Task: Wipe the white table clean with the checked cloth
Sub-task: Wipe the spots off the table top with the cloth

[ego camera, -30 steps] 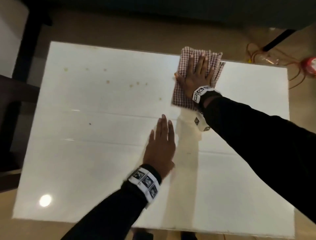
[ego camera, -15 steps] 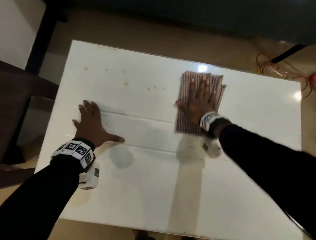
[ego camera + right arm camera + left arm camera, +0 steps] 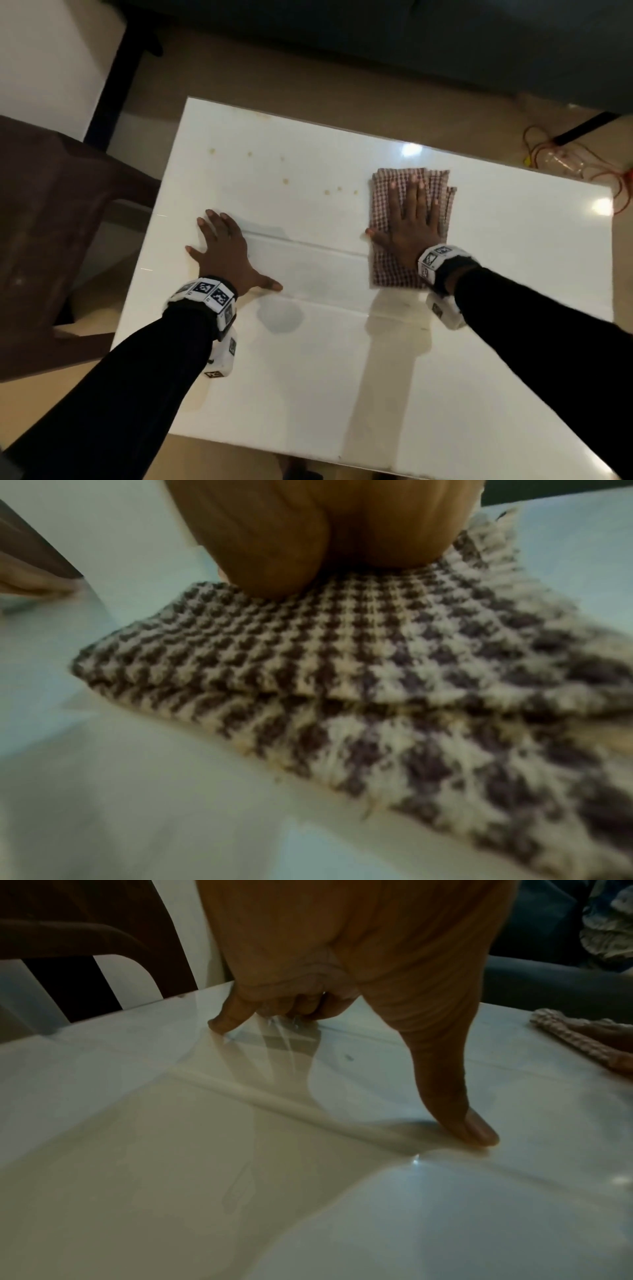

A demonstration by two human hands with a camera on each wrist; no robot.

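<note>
Glossy white worktop [image 3: 342, 394]: my right hand [image 3: 409, 226] presses flat, fingers straight, on the soft, light, folded checked cloth [image 3: 387, 274] at two o'clock; left hand [image 3: 222, 253] splayed at nine o'clock.

Glossy white table [image 3: 342, 394] with small brown spots [image 3: 286, 181] near its far edge; folded brown-and-cream checked cloth [image 3: 383, 270]; black sleeves [image 3: 137, 394].

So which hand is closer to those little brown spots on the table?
Right. The right hand presses the checked cloth just right of the nearest brown spots; the left hand lies flat further off, below and left of them.
</note>
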